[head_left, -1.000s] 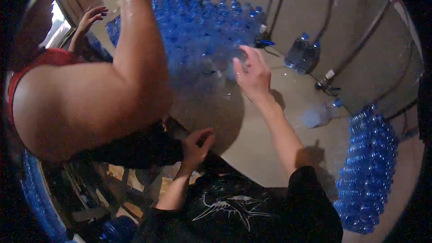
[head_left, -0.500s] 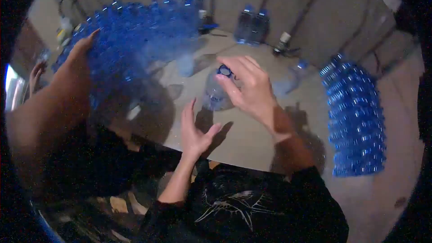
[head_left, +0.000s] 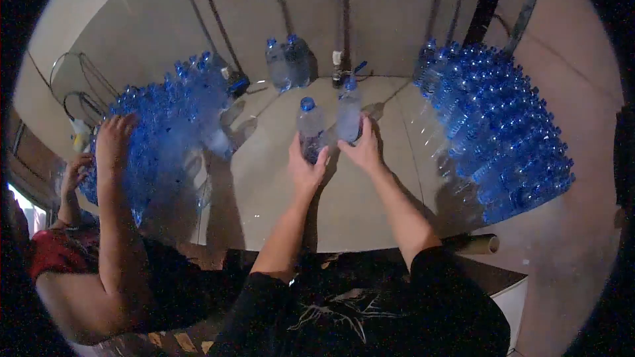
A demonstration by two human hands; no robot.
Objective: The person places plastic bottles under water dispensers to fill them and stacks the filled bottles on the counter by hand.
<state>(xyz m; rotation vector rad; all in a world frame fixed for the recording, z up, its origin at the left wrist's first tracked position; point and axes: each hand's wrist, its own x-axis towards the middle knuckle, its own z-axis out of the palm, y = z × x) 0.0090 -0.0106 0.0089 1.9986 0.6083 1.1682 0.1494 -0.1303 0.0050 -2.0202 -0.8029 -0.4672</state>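
Observation:
My left hand is wrapped around the lower part of a clear plastic bottle with a blue cap. Just to its right, a second clear bottle with a blue top is gripped near its base by my right hand. Both bottles are roughly upright and side by side over the pale table, a small gap between them. I cannot tell whether their bases touch the surface.
Many blue-capped bottles crowd the table's left side, where a co-worker's hand reaches among them. Packed rows of bottles fill the right side. Two bottles stand against the back wall. A cardboard tube lies below the right edge.
The view has swung. My left hand, open before, now grips a bottle. My right hand has gone from a bottle's top to holding a bottle low down.

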